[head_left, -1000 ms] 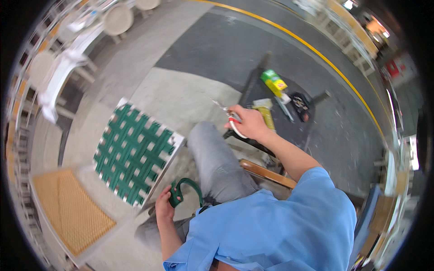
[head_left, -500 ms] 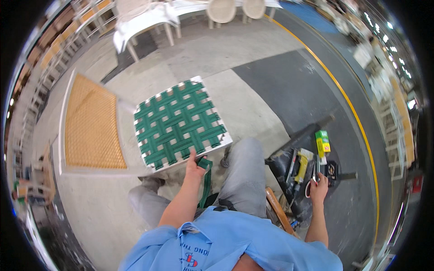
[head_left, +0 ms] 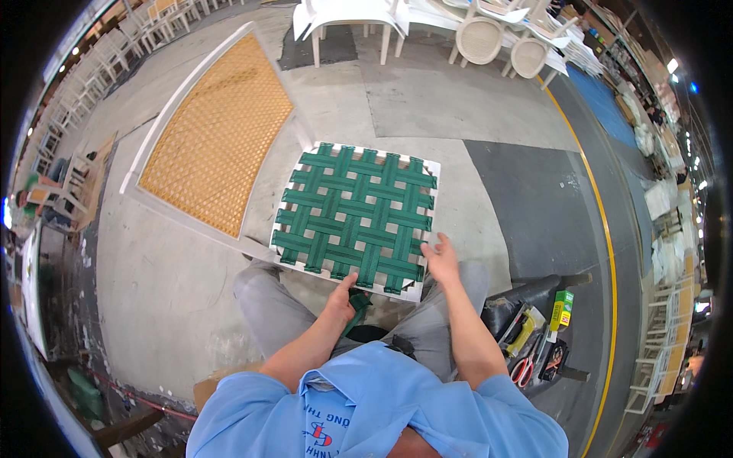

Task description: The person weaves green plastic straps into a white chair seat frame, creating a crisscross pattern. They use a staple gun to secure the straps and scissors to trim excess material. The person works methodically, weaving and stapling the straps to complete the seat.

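Observation:
A white chair's seat frame carries dark green webbing, woven in a crisscross with small square gaps. At the near edge, my left hand is closed around the loose webbing strap, its thumb against the frame. My right hand is at the near right corner, thumb and forefinger apart, fingertips touching the seat's side. Some of its fingers are hidden beneath. The chair's backrest, filled with tan woven cane, leans off to the left.
Beside my right knee is a black tool surface. Red-handled scissors, a yellow-handled tool and a green-yellow box lie there. White chairs stand at the back, more along both sides. A yellow line crosses the floor.
My right hand has left the scissors among the tools and come over to the seat's corner. My view has turned, so chair and seat appear further right. The left hand still holds the strap.

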Demonstrator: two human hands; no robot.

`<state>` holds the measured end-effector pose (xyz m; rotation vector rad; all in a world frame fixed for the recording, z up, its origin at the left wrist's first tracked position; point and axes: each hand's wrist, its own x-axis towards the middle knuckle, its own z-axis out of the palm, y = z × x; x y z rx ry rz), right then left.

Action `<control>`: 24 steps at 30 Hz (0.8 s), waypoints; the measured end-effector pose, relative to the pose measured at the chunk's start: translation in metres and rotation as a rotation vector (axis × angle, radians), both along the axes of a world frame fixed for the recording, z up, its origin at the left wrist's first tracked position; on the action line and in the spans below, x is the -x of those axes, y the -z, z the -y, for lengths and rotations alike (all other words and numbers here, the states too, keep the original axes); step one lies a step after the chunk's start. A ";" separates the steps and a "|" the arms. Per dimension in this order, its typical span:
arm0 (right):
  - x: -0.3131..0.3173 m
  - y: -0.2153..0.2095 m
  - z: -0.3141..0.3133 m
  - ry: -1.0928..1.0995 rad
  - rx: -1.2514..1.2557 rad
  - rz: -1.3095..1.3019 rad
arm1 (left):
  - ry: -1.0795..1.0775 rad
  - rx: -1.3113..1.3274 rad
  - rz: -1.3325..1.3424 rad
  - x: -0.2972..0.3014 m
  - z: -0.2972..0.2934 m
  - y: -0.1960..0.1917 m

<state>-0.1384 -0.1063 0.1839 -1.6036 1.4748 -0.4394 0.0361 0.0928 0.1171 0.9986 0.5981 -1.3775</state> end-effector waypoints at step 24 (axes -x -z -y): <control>0.019 0.017 -0.013 -0.398 -0.041 0.179 | 0.030 0.207 0.393 0.031 -0.035 -0.093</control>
